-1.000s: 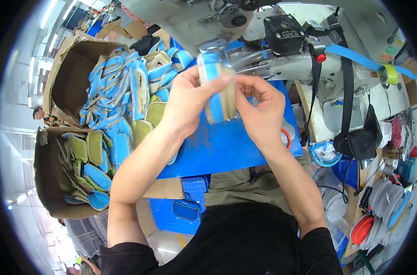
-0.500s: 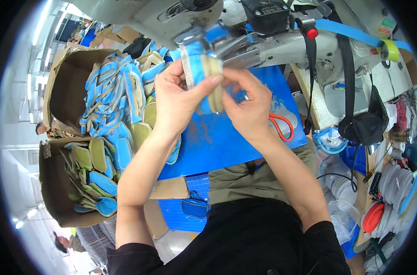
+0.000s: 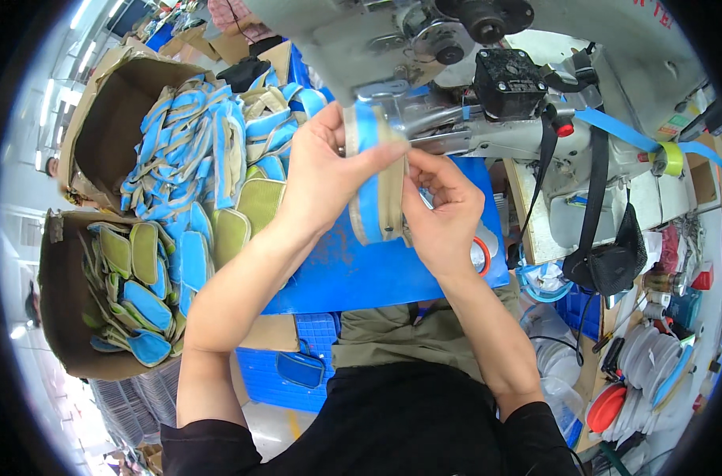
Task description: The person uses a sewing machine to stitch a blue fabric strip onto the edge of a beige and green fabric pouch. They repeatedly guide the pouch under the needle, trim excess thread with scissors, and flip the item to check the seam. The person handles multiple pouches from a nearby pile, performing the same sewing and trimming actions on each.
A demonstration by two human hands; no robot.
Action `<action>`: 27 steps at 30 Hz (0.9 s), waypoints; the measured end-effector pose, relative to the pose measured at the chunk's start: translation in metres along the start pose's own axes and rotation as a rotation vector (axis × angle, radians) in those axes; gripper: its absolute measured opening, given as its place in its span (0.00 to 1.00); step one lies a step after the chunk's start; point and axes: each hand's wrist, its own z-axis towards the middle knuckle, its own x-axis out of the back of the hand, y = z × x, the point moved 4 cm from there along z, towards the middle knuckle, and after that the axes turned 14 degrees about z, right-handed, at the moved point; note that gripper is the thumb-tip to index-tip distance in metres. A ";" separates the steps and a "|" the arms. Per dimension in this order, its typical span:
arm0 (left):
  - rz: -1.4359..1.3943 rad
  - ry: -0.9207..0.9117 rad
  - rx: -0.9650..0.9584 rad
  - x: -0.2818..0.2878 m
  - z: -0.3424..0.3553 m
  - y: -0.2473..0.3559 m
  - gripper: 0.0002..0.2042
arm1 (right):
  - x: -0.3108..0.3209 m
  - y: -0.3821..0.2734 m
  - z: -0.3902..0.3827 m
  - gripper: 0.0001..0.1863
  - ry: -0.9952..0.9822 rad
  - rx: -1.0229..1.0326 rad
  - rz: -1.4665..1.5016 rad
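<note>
Blue-beige band at red-lettered machine

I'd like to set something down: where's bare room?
The blue surface is free between the forearms, from below the held strip to the front edge. Crowded: left, with heaped strips and boxed fabric pieces; far right, around white discs.

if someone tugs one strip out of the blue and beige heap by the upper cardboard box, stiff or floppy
Probably floppy: the strips in the blue and beige heap bend and drape over one another. Each is likely light, looking narrow and made of fabric. One may drag its neighbours along, since they lie crossed and overlapping.
</note>
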 end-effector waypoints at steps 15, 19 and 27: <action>0.077 -0.030 -0.061 0.002 0.003 -0.001 0.21 | -0.003 -0.008 0.000 0.22 -0.073 -0.251 0.168; 0.106 -0.006 -0.030 0.001 0.002 0.001 0.20 | -0.002 -0.012 0.000 0.21 -0.069 -0.325 0.261; -0.016 -0.043 0.113 0.000 0.008 0.003 0.24 | 0.001 -0.021 0.007 0.17 -0.084 -0.466 0.305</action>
